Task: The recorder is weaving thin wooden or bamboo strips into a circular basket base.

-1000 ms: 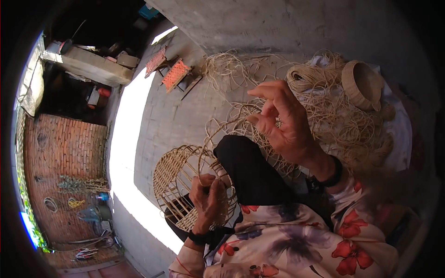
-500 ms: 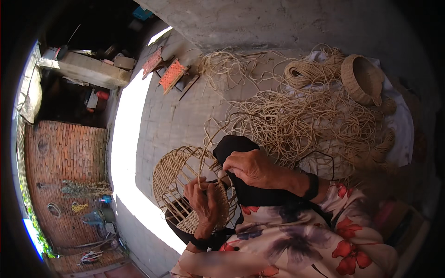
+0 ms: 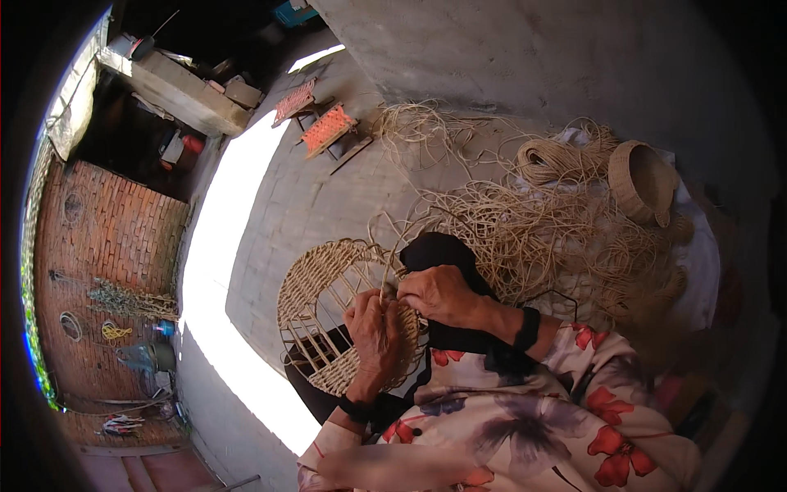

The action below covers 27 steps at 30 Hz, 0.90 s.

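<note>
A partly woven basket (image 3: 316,283) of tan cord over an open frame rests on my lap, tilted. Its far left side is closely woven, while bare ribs (image 3: 324,348) show in the middle. My left hand (image 3: 375,334) curls over the woven near part, fingers closed on it. Close beside it, my right hand (image 3: 441,297) is closed in a pinch at the right rim; what its fingertips hold is hidden. A strand of cord (image 3: 388,266) rises from between the two hands toward the loose pile.
Beyond my right arm lies a tangled heap of cord (image 3: 525,225) on a white cloth (image 3: 701,262), with a coiled bundle (image 3: 553,160) and a finished-looking round basket (image 3: 635,184). Two small stools with red woven seats (image 3: 329,129) stand farther off, near the grey wall (image 3: 533,57).
My right hand has come down toward the rim and closer to my left hand. My left hand has shifted slightly, its fingers curling nearer the strand. The whole view has tilted a little.
</note>
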{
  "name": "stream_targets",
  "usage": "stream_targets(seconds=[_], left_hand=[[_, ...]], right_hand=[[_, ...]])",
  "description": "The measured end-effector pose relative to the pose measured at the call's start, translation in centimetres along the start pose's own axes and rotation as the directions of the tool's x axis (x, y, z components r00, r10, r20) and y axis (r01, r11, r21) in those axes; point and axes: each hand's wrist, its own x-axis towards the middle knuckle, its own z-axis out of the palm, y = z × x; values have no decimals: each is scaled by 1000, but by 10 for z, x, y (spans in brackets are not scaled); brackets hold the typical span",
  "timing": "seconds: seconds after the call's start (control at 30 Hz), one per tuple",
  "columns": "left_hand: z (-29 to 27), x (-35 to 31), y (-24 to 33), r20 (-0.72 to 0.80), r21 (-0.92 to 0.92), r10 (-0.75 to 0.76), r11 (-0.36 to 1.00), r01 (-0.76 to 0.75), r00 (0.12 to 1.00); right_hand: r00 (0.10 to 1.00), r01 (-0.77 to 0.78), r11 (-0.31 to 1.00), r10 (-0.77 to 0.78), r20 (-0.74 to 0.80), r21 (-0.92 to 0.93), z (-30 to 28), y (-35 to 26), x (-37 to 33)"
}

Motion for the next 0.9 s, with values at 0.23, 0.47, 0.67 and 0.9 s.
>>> stream_targets(seconds=[0.23,0.47,0.67,0.9], left_hand=[[5,-7,5,-13,-24,-11,1000,10,1000],[-7,-7,10,25,-62,40,997,-39,999],[-19,28,-22,132,115,26,993,-41,991],[-14,35,-31,293,-128,-64,986,105,954]], right_hand=[[998,-44,999,44,41,-8,3,-4,-8],[1000,6,986,-2,25,-169,8,-14,-26],[983,105,909,-34,178,-404,10,-43,-31],[927,-54,916,194,320,-398,9,-31,-16]])
